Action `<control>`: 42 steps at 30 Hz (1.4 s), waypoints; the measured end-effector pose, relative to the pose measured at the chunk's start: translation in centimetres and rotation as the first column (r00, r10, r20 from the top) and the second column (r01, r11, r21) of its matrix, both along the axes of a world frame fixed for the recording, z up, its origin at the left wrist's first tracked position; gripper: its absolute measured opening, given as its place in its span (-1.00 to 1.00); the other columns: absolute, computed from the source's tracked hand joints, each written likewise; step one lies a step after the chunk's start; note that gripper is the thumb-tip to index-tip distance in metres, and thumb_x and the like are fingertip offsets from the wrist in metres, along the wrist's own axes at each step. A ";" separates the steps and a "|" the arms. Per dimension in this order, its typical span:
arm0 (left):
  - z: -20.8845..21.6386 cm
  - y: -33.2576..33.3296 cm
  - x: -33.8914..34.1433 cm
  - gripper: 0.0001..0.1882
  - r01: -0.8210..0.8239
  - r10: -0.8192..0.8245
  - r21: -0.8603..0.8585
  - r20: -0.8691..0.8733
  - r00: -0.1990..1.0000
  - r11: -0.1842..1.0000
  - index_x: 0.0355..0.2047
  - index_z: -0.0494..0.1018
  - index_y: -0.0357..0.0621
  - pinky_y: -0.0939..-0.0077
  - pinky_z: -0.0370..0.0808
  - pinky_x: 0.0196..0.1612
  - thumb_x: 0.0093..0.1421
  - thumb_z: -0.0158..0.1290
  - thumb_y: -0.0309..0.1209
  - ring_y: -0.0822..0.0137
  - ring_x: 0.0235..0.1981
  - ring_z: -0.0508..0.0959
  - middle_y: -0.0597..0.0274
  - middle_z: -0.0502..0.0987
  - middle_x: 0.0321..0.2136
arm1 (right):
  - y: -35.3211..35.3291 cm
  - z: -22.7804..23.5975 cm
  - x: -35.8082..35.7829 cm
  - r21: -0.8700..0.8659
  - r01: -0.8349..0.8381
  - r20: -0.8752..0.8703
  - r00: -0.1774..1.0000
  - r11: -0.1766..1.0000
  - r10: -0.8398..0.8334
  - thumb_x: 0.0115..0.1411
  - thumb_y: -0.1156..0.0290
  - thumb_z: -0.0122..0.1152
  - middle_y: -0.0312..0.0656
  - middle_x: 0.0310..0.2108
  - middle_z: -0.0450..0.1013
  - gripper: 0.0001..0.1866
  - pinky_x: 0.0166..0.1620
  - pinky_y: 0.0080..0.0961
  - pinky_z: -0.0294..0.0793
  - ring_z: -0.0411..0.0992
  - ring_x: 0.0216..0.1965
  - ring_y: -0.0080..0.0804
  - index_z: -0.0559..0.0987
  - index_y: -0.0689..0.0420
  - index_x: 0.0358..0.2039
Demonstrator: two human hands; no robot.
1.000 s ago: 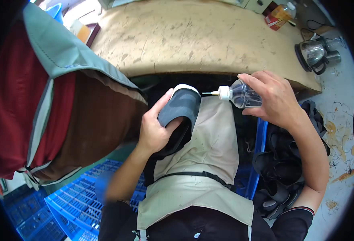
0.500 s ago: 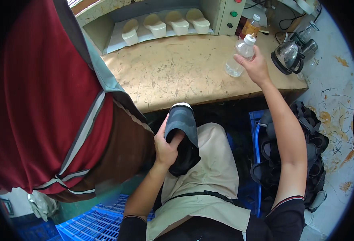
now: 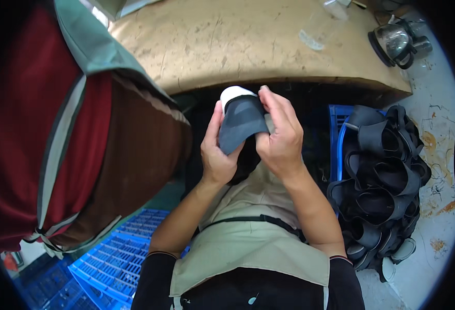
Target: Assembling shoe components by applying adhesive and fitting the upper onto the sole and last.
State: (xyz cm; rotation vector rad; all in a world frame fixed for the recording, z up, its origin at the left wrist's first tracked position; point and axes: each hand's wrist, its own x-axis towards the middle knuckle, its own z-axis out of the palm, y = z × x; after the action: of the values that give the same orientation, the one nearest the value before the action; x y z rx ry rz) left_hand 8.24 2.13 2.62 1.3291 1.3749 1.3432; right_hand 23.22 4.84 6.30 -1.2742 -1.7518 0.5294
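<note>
I hold a dark grey shoe upper (image 3: 242, 124) with a white toe end, sole side up, over my lap just below the workbench edge. My left hand (image 3: 216, 155) grips it from the left with the thumb along its side. My right hand (image 3: 281, 137) clasps it from the right, fingers pressing on its upper edge near the white toe. A clear plastic squeeze bottle (image 3: 320, 26) stands on the bench, far from both hands.
A worn tan workbench (image 3: 227, 46) spans the top. A metal kettle (image 3: 398, 44) sits at its right end. A blue crate (image 3: 341, 124) heaped with black shoe uppers (image 3: 382, 181) stands right. Another person in a red and brown vest (image 3: 72, 134) is close on my left. Blue crates (image 3: 113, 258) lie lower left.
My right hand set the squeeze bottle on the bench, then came back down to the shoe upper. Both hands now hold it. My view dropped toward my lap.
</note>
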 end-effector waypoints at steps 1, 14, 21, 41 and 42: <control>-0.5 -0.3 -0.8 -0.22 0.046 -0.042 -0.065 0.062 0.997 0.997 0.36 0.24 -0.35 0.38 0.47 0.20 0.09 0.20 -0.66 0.11 0.14 0.56 -0.12 0.47 0.22 | -0.1 -0.4 -0.3 0.003 -0.005 0.028 1.000 1.000 0.005 -0.07 0.75 0.22 0.07 0.14 0.43 -0.23 0.07 -0.42 0.54 0.50 0.02 -0.15 0.41 0.34 0.27; 1.6 -1.5 -5.8 -0.25 0.168 -0.008 0.236 -0.559 0.829 0.957 0.23 0.41 -0.33 0.34 0.59 0.09 -0.07 0.22 -0.70 0.01 0.03 0.63 -0.15 0.54 0.12 | -1.6 -1.7 -2.4 0.048 -0.136 0.097 0.987 0.990 0.131 -0.13 0.88 0.13 -0.04 -0.10 0.58 -0.35 -0.12 -0.49 0.56 0.55 -0.24 -0.25 0.63 0.28 0.06; 1.9 -2.1 -8.3 -0.26 0.331 -0.149 0.205 -0.600 0.786 0.921 0.18 0.46 -0.32 0.35 0.62 0.04 -0.12 0.26 -0.69 0.06 0.00 0.66 -0.07 0.58 0.10 | -2.7 -1.8 -2.5 0.049 -0.197 0.139 0.972 0.979 0.189 -0.11 0.84 0.19 -0.07 -0.15 0.61 -0.42 -0.17 -0.51 0.58 0.56 -0.29 -0.28 0.67 0.28 0.00; -3.8 -0.3 -7.3 -0.59 0.210 -0.015 0.411 -0.429 0.903 0.887 -0.04 0.60 -0.37 0.49 0.63 0.00 0.03 0.26 -0.69 0.16 -0.06 0.70 -0.03 0.66 -0.03 | -1.8 -7.5 -3.4 0.273 -0.114 0.039 0.993 0.955 0.108 0.05 0.58 0.47 -0.13 -0.25 0.60 -0.63 -0.34 -0.62 0.52 0.49 -0.40 -0.42 0.71 0.24 -0.08; -3.7 -0.6 -6.7 -0.63 0.139 0.022 0.438 -0.344 0.939 0.888 -0.11 0.63 -0.37 0.48 0.65 -0.03 0.01 0.27 -0.70 0.15 -0.09 0.72 -0.03 0.68 -0.08 | -2.3 -6.7 -3.5 0.216 -0.097 0.004 0.995 0.971 0.098 0.07 0.59 0.45 -0.13 -0.27 0.59 -0.65 -0.34 -0.63 0.49 0.47 -0.41 -0.44 0.72 0.24 -0.08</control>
State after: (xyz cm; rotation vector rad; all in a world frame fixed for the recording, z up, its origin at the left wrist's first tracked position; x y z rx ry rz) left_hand 1.53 1.58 -1.13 1.9838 1.2614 1.5036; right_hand 19.77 2.58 -0.43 -1.0374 -1.8191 0.3852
